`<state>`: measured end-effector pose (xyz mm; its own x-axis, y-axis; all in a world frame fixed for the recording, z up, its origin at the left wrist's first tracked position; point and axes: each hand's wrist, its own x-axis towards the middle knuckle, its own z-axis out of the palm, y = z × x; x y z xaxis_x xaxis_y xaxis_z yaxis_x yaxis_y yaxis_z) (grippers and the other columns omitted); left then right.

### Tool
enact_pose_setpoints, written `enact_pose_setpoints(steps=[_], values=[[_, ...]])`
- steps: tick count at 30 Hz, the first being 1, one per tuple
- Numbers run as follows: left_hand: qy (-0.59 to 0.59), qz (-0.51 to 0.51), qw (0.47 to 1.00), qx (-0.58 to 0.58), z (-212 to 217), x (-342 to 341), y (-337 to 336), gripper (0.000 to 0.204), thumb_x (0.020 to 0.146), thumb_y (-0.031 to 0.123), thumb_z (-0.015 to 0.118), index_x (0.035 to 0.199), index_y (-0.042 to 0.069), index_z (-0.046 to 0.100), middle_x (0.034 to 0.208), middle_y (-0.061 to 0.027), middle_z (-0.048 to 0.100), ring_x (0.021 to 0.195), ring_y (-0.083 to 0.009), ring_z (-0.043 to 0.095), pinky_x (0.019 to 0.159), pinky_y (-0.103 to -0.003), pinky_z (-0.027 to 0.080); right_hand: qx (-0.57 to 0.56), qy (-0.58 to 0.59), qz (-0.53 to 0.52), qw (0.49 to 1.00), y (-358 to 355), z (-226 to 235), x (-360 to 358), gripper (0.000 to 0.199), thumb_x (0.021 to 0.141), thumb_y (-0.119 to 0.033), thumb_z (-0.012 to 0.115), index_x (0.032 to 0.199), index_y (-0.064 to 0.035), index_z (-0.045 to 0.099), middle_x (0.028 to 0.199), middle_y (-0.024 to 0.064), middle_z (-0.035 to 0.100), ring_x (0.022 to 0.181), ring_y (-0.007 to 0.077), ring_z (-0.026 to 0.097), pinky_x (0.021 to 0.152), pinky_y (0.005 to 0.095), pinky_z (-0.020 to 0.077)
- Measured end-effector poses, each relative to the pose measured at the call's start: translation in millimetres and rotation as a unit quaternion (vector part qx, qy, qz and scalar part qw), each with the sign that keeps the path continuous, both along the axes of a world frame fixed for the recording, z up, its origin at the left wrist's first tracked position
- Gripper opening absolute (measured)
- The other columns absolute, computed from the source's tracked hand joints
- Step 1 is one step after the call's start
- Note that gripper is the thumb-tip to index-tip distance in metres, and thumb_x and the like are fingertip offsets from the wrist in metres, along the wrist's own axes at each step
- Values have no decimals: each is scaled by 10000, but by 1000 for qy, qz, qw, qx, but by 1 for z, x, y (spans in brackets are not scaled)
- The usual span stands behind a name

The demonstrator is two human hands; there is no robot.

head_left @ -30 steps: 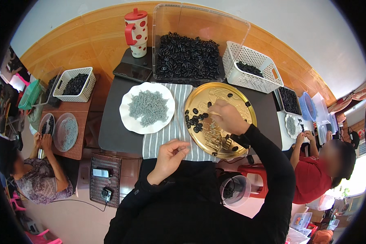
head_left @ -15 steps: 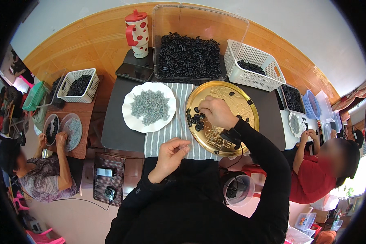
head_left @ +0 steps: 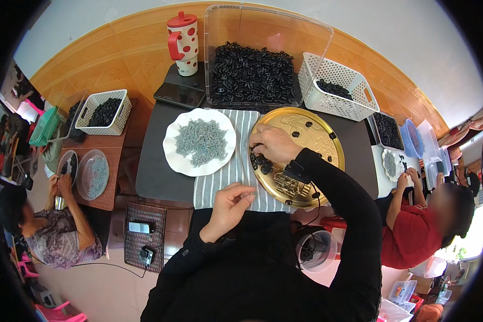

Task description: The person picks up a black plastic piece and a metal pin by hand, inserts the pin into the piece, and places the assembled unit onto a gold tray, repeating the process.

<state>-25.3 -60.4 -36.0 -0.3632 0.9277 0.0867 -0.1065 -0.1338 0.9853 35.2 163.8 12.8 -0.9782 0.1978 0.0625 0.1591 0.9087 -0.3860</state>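
My right hand [head_left: 276,144] reaches over the left side of a round gold tray [head_left: 315,144], fingers bent down and pinched at a cluster of small black plastic pieces [head_left: 263,164]. Its fingertips are partly hidden, so what they grip is unclear. Below the tray's left edge, over a grey-and-white striped cloth [head_left: 208,197], my left hand [head_left: 231,208] is closed in a thumb-and-finger pinch. Something tiny may be between those fingertips. To the left stands a white scalloped plate [head_left: 171,160] heaped with small grey-green screw-like pieces [head_left: 201,140].
Behind the tray stand a clear bin [head_left: 252,75] of black pieces and a white perforated basket [head_left: 341,104]. A phone [head_left: 180,95] and a red-lidded tumbler [head_left: 185,45] occupy the back left. People work at side tables on both sides.
My right hand has moved left and slightly up toward the tray's left rim, above the black pieces. The left hand keeps its pinch. The whole view has shifted slightly.
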Motion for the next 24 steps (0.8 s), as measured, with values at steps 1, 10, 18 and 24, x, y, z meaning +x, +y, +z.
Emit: enact_pose_setpoints(steps=[1,10,18,24], values=[[-1,-2,1000,0,-2,0,0,128,856,-16,608,977,-36,645,795,-26,532,690,-66,502,600,-202,407,16,25,2,1000,-2,-4,0,98,750,-97,651,842,-63,662,833,125,548,842,300,579,705,394,460],[-65,33,997,10,6,4,2,166,879,6,606,1034,-37,647,830,-15,553,663,-60,516,584,-188,418,-102,97,-72,987,-24,38,50,48,785,-47,617,815,-11,629,761,113,570,705,249,590,639,344,458],[-160,-11,985,62,18,39,11,162,866,-16,610,1024,-31,643,875,-83,633,716,-116,611,614,-214,497,-368,213,-179,887,-116,21,110,28,818,29,601,845,24,603,721,87,580,648,135,558,593,259,440],[-171,-31,985,20,12,45,17,115,858,-27,614,969,-36,643,843,-85,649,709,-116,625,590,-211,503,-488,250,-211,809,-118,-3,130,57,869,16,577,908,28,618,757,37,604,682,90,555,622,221,443]])
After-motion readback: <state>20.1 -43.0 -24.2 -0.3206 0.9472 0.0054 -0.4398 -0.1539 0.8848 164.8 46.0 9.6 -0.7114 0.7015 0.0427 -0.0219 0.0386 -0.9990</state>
